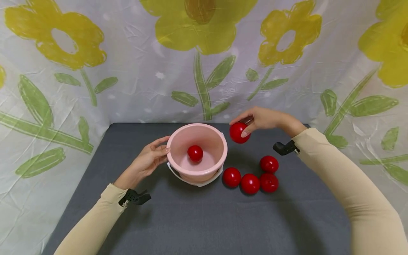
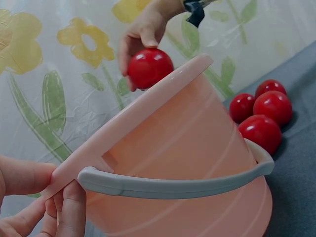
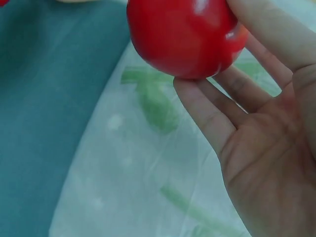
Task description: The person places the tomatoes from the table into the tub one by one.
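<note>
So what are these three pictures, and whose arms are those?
Those are one person's arms, in cream sleeves. It isn't a robot! The wide picture comes from a camera worn on the head, looking down. The other two come from cameras worn on the wrists, so each shows one hand close up, at a slant.

On the dark grey surface stands a round pink plastic bucket with a pale handle. The left hand holds its rim. The right hand holds a shiny red ball-shaped thing up in the air, near the bucket. Another red one lies inside the bucket, and four more red ones sit on the surface beside it. Behind hangs a white sheet with yellow flowers.
</note>
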`<action>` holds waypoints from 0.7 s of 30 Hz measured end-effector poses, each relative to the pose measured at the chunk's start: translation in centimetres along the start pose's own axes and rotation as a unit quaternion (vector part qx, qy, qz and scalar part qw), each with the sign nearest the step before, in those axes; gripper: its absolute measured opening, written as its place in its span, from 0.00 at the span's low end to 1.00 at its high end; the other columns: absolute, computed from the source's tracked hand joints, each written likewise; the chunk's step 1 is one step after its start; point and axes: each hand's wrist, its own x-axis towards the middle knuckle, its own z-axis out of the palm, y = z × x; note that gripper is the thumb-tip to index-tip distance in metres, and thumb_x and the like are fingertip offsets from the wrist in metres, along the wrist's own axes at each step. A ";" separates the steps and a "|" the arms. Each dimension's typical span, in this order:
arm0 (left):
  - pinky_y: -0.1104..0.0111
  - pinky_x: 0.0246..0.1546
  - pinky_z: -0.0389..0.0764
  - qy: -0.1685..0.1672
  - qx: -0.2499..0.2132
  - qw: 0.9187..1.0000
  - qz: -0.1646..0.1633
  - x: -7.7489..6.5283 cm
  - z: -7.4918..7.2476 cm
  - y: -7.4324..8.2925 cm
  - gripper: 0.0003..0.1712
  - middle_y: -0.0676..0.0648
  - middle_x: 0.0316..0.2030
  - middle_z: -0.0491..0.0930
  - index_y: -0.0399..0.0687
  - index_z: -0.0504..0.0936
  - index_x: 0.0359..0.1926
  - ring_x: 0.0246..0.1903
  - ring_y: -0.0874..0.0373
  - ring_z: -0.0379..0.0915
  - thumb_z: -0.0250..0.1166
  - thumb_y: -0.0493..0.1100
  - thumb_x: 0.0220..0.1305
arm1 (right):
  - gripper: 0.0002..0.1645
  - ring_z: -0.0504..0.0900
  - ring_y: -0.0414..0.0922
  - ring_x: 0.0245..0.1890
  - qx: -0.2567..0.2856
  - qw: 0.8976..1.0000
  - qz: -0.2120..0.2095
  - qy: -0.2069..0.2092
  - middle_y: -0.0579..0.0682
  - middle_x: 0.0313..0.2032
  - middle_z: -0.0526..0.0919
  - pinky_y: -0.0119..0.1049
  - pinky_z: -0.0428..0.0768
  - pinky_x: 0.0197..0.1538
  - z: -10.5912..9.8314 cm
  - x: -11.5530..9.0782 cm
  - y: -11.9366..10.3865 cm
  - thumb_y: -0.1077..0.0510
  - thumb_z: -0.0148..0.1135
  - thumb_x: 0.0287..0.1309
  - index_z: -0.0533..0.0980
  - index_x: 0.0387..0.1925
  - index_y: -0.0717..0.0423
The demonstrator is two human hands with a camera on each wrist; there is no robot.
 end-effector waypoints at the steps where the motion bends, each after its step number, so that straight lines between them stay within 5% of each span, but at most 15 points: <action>1: 0.74 0.38 0.86 0.000 -0.001 1.000 0.000 0.0 0.0 0.0 0.39 0.51 0.39 0.82 0.39 0.51 0.75 0.36 0.65 0.83 0.58 0.30 0.69 | 0.32 0.80 0.51 0.56 0.000 1.000 -0.004 0.000 0.56 0.58 0.82 0.40 0.85 0.53 0.0 0.2 -0.4 0.58 0.73 0.54 0.76 0.62 0.52; 21: 0.74 0.38 0.86 0.002 -0.003 1.000 0.000 -0.2 0.1 0.1 0.38 0.50 0.40 0.83 0.40 0.53 0.74 0.37 0.64 0.84 0.59 0.30 0.68 | 0.30 0.79 0.48 0.59 0.006 0.996 -0.066 -0.052 0.51 0.59 0.82 0.41 0.83 0.57 1.1 6.3 -6.1 0.60 0.70 0.57 0.76 0.62 0.51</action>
